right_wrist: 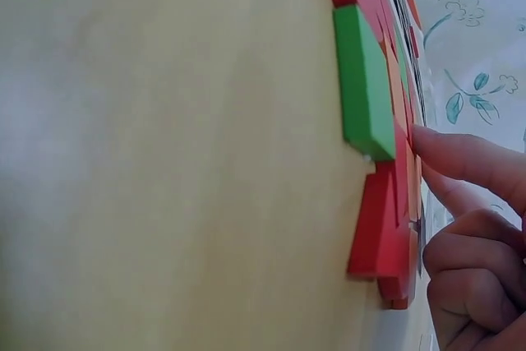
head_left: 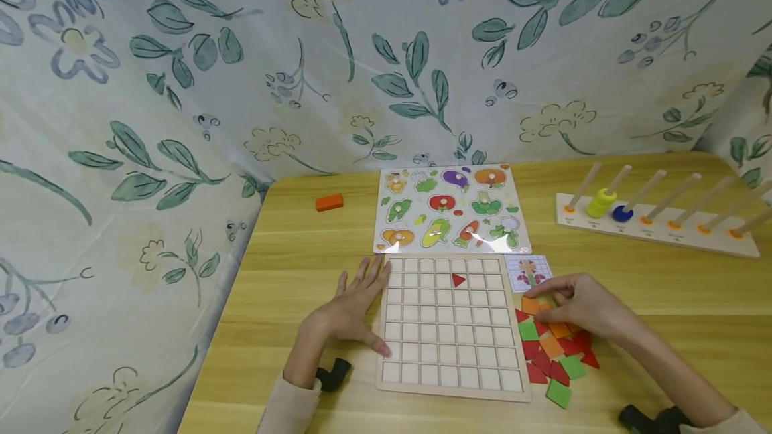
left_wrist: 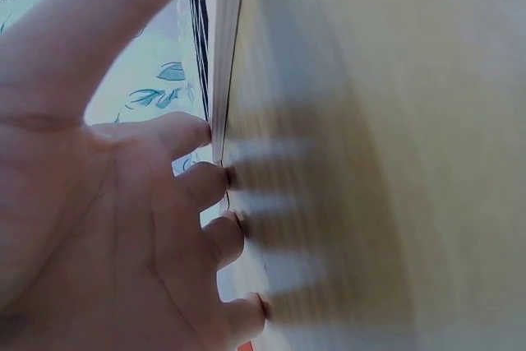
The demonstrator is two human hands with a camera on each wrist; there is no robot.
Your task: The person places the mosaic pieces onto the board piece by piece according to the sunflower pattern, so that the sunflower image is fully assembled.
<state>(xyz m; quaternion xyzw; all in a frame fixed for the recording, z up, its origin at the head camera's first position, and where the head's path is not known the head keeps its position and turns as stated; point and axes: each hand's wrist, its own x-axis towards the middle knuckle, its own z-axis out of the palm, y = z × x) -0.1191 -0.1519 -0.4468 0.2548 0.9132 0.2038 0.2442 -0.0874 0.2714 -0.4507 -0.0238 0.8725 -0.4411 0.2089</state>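
Note:
A wooden grid board (head_left: 381,327) lies on the table, with one red triangle tile (head_left: 458,280) in an upper cell. My left hand (head_left: 346,310) is spread along its left side, the fingertips and thumb touching the frame; in the left wrist view the fingers (left_wrist: 193,187) reach down to the board's edge. Right of the board lies a loose pile of red, green and orange tiles (head_left: 558,394). Over the pile's top, my right hand (head_left: 582,303) has thumb and index finger at opposite edges of an orange square tile (head_left: 530,306). Its other fingers are curled in.
A printed pattern card (head_left: 512,273) lies by the board's upper right corner. Behind the board is a vegetable peg puzzle (head_left: 416,220). A wooden peg rack (head_left: 693,240) with yellow and blue rings stands back right, an orange block (head_left: 329,202) back left. Patterned cloth hangs behind.

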